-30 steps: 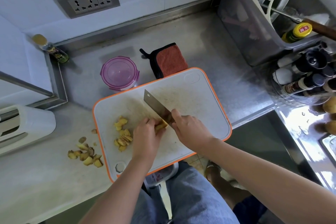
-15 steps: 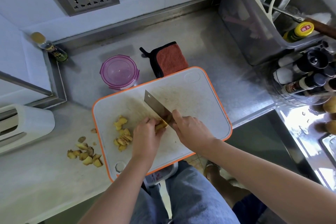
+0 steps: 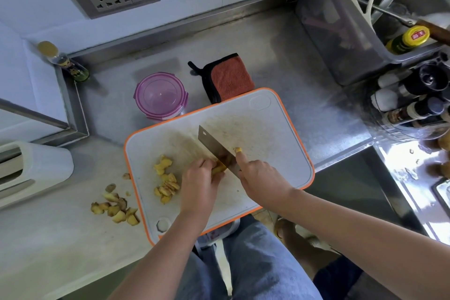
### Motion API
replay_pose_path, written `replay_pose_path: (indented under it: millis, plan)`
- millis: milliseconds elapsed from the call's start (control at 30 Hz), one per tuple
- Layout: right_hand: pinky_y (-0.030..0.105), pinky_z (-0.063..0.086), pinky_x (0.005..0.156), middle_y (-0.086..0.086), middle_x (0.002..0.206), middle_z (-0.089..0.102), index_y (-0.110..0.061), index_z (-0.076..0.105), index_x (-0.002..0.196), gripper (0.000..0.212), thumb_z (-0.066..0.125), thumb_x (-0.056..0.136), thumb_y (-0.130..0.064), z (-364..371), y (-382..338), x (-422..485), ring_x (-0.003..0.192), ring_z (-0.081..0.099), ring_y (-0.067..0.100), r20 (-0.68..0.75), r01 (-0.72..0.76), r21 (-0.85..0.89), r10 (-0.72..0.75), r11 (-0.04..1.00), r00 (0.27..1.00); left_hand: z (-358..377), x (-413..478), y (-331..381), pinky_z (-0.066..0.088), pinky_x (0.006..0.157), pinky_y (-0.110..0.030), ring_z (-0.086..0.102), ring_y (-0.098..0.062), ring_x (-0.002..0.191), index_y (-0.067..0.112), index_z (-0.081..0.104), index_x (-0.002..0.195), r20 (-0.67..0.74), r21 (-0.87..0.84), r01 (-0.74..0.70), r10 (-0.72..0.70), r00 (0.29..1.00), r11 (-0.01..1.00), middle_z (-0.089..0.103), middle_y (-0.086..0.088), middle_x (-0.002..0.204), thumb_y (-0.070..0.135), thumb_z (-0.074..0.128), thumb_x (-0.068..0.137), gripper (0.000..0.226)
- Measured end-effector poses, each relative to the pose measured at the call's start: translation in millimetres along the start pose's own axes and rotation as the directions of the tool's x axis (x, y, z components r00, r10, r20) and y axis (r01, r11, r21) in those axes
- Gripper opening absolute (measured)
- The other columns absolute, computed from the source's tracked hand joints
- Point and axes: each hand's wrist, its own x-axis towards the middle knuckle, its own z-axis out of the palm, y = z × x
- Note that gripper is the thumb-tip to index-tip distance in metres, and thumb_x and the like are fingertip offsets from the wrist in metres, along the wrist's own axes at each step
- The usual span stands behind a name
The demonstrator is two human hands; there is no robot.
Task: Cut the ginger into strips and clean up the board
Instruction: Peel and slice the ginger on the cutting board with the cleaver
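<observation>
A white cutting board with an orange rim lies on the steel counter. My left hand holds a yellow ginger piece down on the board with curled fingers. My right hand grips the cleaver, index finger laid along the blade, whose edge sits against the ginger. A pile of cut ginger slices lies on the board to the left of my left hand.
Ginger peel scraps lie on the counter left of the board. A purple-lidded container and a red cloth sit behind it. A dish rack and several sauce bottles stand at right, a white appliance at left.
The cleaver and both hands stay in nearly the same place on the ginger; only a slight shift of the view.
</observation>
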Motion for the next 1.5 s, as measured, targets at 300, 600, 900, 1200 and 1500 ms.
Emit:
replay_pose_path:
  millis: [300,600,900,1200,1500]
  plan:
    - [0.038,0.042,0.054,0.006,0.078,0.046,-0.012,0.032,0.116,0.021,0.04,0.097,-0.008,9.4,-15.1,31.0,0.063,0.05,0.029,-0.051,0.02,-0.011,-0.02,1.0,0.999,6.6,0.2,-9.8,0.047,0.063,-0.034,0.062,-0.026,0.076,0.008,0.069,0.089,0.023,-0.008,-0.029,0.029,0.999,1.0,0.064,-0.006,0.083,0.012,0.079,0.077,0.016]
    - [0.038,0.04,0.056,0.014,0.082,0.057,-0.007,0.035,0.108,0.016,0.041,0.098,-0.018,11.1,-9.7,31.8,0.071,0.054,0.035,-0.174,-0.066,0.27,0.116,0.961,0.978,4.6,-1.6,-8.4,0.046,0.072,-0.034,0.061,-0.025,0.088,0.011,0.069,0.101,0.051,-0.011,-0.048,0.048,0.998,0.999,0.064,-0.003,0.095,0.019,0.073,0.083,0.019]
    - [0.037,0.038,0.051,0.01,0.071,0.052,-0.01,0.032,0.102,0.01,0.04,0.099,-0.016,-8.0,1.2,16.6,0.061,0.049,0.031,-0.242,-0.034,0.294,0.109,0.955,0.964,4.3,-3.2,-8.4,0.053,0.073,-0.036,0.066,-0.021,0.081,0.013,0.07,0.095,-0.02,-0.082,0.035,-0.037,0.999,0.996,0.072,-0.001,0.089,0.027,0.08,0.078,0.025]
    - [0.04,0.046,0.061,0.005,0.077,0.048,-0.013,0.033,0.119,0.02,0.035,0.102,-0.023,-13.6,-15.8,-7.4,0.069,0.052,0.028,-0.102,-0.021,0.118,0.033,0.993,0.994,3.6,-1.7,-8.1,0.039,0.066,-0.021,0.064,-0.019,0.078,0.018,0.072,0.096,-0.011,-0.071,0.063,-0.064,0.998,0.995,0.069,0.0,0.088,0.028,0.08,0.077,0.024]
    - [0.038,0.043,0.059,0.006,0.077,0.051,-0.015,0.031,0.121,0.021,0.033,0.103,-0.026,-13.0,-13.4,-8.3,0.067,0.05,0.026,-0.057,-0.041,0.079,0.046,0.996,0.997,-0.6,-1.5,-5.2,0.04,0.067,-0.021,0.063,-0.019,0.079,0.014,0.073,0.099,0.005,-0.082,0.054,-0.054,0.999,0.995,0.065,-0.001,0.089,0.026,0.079,0.078,0.025]
